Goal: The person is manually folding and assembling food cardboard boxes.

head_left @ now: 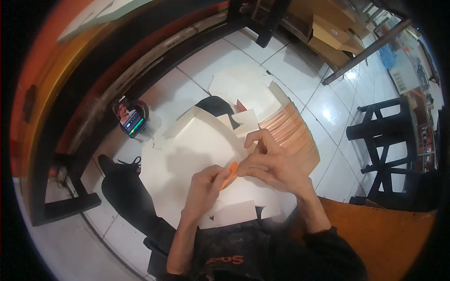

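My left hand [206, 187] pinches a small flat orange piece [229, 174] between thumb and fingers; whether it is paper, card or a sticker I cannot tell. At its right edge the thumb and forefinger of my right hand [276, 166] are pressed together, with the other fingers raised and curled. What lies between those right fingertips is mostly hidden. Beneath both hands, across my lap, rests a large white cardboard sheet [187, 145] with cut flaps and a bent-up side.
Beyond the sheet stands a stack of cut cardboard blanks [295, 136] on the tiled floor. A phone [131, 119] leans in a round holder at left, beside a dark-framed table [140, 70]. Black stools [384, 140] stand right; cardboard boxes [333, 37] lie at the back.
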Available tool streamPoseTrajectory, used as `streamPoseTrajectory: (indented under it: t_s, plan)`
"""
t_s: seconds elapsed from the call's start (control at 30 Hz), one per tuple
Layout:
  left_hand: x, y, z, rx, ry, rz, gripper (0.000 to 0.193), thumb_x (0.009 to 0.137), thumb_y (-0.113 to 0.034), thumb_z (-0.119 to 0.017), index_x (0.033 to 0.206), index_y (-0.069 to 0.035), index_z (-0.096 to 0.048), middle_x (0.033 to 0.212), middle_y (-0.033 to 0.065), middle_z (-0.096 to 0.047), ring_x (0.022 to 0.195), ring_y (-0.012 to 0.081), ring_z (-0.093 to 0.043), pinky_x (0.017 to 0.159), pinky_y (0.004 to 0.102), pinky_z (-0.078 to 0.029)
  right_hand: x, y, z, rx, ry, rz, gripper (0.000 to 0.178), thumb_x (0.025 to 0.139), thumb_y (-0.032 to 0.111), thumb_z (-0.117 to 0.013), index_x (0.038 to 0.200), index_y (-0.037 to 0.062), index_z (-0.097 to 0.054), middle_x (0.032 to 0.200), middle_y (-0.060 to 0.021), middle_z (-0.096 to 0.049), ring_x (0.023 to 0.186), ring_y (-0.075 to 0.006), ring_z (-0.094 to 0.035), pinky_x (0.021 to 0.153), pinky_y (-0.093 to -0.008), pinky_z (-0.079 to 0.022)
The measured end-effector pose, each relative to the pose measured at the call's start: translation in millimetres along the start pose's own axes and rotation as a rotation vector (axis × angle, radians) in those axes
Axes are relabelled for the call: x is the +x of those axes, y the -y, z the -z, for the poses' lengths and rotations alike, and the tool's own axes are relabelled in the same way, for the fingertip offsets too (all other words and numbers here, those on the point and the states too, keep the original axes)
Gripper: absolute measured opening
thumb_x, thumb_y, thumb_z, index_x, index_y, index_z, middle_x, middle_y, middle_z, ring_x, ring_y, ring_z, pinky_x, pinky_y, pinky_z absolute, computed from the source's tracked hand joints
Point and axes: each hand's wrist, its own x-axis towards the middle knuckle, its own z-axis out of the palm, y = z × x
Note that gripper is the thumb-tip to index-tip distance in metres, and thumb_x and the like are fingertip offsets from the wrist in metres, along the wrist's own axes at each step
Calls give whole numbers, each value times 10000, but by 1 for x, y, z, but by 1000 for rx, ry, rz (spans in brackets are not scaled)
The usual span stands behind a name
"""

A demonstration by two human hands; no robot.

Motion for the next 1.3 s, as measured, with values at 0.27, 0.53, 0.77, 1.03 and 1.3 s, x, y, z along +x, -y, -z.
streamPoseTrajectory:
  t_s: [0.27,0.53,0.77,1.03,1.3]
  plan:
    - [-2,-11,-6,123,-73,-35,299,1066,-223,-680,981,60,-726,786,116,-633,707,180,-556,671,331,-458,1,7,3,-92,26,17,78,911,191,-799,948,124,-784,1227,-46,-559,856,-217,-596,771,-383,-518]
    - [-2,-13,-7,155,-111,-178,265,1065,-200,-673,989,46,-736,819,137,-666,715,191,-617,682,348,-492,2,-1,-7,-218,57,79,52,923,199,-807,958,162,-817,1261,-52,-559,911,-216,-626,798,-372,-528]
    - [-11,-15,-4,134,-72,-172,203,1054,-187,-681,1065,-3,-766,917,125,-737,833,234,-711,773,342,-557,-1,15,11,78,59,-232,351,977,243,-778,1261,56,-689,1046,-102,-679,922,-252,-722,794,-397,-555]
    - [-22,-15,-23,567,-102,-472,261,913,-158,-816,1156,-66,-791,1126,150,-783,1005,352,-740,870,439,-601,0,-7,-8,148,76,-267,335,1033,236,-726,1289,20,-716,930,-110,-691,843,-203,-680,780,-370,-538]
    - [-23,-7,-22,587,-128,-557,186,915,-32,-750,1092,-79,-786,1072,113,-791,975,316,-751,766,426,-614,13,2,-19,-48,222,-82,241,1053,168,-641,1173,-1,-765,984,-191,-660,930,-371,-667,829,-447,-525]
